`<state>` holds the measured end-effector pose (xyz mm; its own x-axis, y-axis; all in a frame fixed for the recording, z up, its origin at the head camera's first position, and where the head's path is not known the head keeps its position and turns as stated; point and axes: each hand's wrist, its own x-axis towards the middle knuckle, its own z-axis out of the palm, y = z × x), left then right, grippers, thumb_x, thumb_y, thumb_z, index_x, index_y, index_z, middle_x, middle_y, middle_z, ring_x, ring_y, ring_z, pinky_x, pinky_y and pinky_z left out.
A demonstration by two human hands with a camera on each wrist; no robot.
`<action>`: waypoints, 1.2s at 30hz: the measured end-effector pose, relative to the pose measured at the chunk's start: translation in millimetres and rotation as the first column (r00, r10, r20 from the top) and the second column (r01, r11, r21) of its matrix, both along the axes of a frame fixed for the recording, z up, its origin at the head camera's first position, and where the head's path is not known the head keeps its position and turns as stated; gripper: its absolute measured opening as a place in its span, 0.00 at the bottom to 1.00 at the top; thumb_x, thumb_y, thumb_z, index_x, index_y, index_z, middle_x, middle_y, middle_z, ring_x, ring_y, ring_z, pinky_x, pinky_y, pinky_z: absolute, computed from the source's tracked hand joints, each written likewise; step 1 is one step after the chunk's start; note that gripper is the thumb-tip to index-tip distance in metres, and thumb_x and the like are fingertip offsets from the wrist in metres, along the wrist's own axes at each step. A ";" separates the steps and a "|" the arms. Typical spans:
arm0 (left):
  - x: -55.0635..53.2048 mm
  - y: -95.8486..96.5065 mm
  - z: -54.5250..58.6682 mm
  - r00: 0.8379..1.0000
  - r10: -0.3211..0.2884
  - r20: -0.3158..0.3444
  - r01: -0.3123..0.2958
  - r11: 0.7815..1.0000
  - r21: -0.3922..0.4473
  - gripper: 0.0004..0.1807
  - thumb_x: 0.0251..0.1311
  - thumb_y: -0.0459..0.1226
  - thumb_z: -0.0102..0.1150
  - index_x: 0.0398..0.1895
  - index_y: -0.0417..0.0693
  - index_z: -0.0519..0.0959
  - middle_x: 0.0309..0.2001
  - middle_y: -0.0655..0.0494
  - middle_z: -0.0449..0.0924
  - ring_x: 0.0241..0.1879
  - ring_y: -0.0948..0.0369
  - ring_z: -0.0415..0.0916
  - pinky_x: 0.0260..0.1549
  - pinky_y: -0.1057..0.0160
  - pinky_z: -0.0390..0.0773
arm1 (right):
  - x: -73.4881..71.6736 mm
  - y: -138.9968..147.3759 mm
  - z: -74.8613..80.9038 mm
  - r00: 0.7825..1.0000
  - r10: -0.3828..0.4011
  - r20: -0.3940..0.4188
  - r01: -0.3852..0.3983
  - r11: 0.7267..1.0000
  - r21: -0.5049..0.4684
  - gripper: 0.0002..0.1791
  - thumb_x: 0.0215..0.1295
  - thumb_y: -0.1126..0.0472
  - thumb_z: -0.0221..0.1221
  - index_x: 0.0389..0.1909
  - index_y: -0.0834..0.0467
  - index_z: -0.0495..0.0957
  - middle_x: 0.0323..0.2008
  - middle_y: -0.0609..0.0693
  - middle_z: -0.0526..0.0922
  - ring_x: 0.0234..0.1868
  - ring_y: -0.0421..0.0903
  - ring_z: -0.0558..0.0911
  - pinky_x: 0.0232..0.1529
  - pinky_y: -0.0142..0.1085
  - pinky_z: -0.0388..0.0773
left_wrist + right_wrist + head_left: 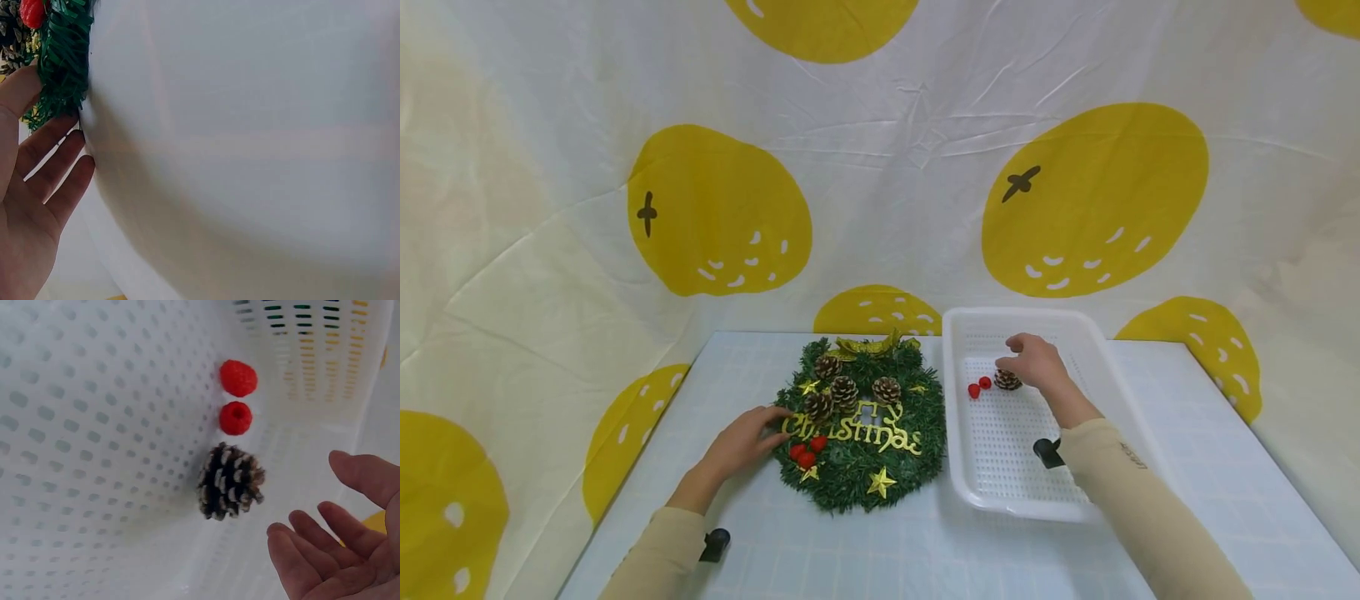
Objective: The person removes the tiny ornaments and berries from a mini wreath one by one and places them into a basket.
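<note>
Brown pine cone (229, 483) | looks light, stiff, brittle; pinch its sides | right hand (1037, 363) spread nearby | left hand (737, 442) spread at wreath (848, 477)

the head view looks forward and down on wreath (857, 467) and basket (1009, 446) from farther off; close up, the left wrist view shares the wreath's edge, the right the basket's inside.

I view a booth-like workspace; room type indeterminate. Fruit-print fabric (895, 183) hangs beyond the table's (805, 558) far, left and right edges.
</note>
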<state>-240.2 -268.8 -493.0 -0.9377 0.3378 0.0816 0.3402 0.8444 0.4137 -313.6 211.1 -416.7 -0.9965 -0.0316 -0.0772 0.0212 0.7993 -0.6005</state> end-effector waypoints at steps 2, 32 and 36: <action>-0.7 -0.9 0.0 1.000 -0.002 0.010 0.002 1.000 0.003 0.20 0.64 0.40 0.63 0.57 0.45 0.78 0.52 0.48 0.80 0.51 0.48 0.77 0.51 0.45 0.76 | 3.6 -1.9 5.9 1.000 0.019 -0.014 -0.019 1.000 -0.008 0.30 0.66 0.56 0.60 0.64 0.70 0.68 0.61 0.69 0.72 0.61 0.65 0.71 0.59 0.55 0.71; -9.6 -7.4 0.9 0.998 -0.051 0.036 0.049 0.997 0.051 0.20 0.65 0.43 0.63 0.56 0.42 0.78 0.51 0.47 0.79 0.50 0.49 0.77 0.48 0.46 0.77 | 125.7 -115.2 56.6 0.901 0.305 -0.308 -0.373 0.907 -0.195 0.24 0.65 0.57 0.65 0.61 0.56 0.75 0.58 0.52 0.79 0.58 0.54 0.78 0.58 0.47 0.75; -8.9 -6.8 0.2 0.998 -0.048 0.041 0.046 0.998 0.053 0.21 0.64 0.43 0.63 0.55 0.42 0.78 0.50 0.47 0.79 0.50 0.49 0.77 0.48 0.46 0.76 | 133.4 -129.3 49.9 0.900 0.311 -0.304 -0.382 0.900 -0.210 0.24 0.63 0.58 0.66 0.60 0.56 0.76 0.57 0.50 0.79 0.56 0.52 0.79 0.56 0.45 0.77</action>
